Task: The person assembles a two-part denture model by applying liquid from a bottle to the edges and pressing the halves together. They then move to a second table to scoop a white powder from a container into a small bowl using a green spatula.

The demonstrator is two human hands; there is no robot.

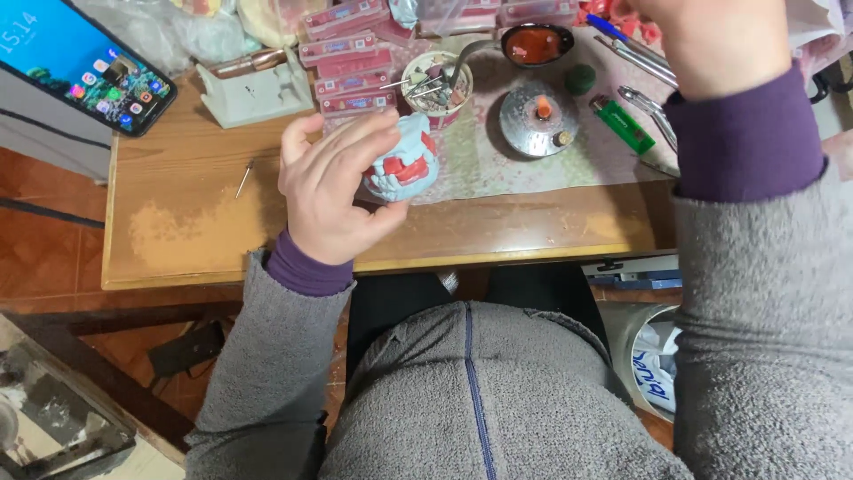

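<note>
A pale blue dental cast [404,169] with red wax rims sits in the left hand [333,191], held just above the surface [178,231], a little in from its near edge. The thumb lies under the cast and the fingers [355,142] curl over its left side, loosely spread, gripping it. The right hand [711,40] is raised at the far right; its fingers are cut off by the frame's top edge, so their state cannot be told.

Just behind the cast stands a cup [435,84] of small tools, touching a stack of red flat boxes [351,67]. To the right, on a patterned mat [515,160], are a round metal burner [538,120], a green lighter [622,124], and metal tongs [644,107] near the right sleeve. A spoon [533,44] of red wax lies farther back.

Left of the hand the wood is bare but for a thin metal pin [243,180]. A white block [253,89] and a phone [84,62] sit at the far left corner, the phone overhanging the edge.
</note>
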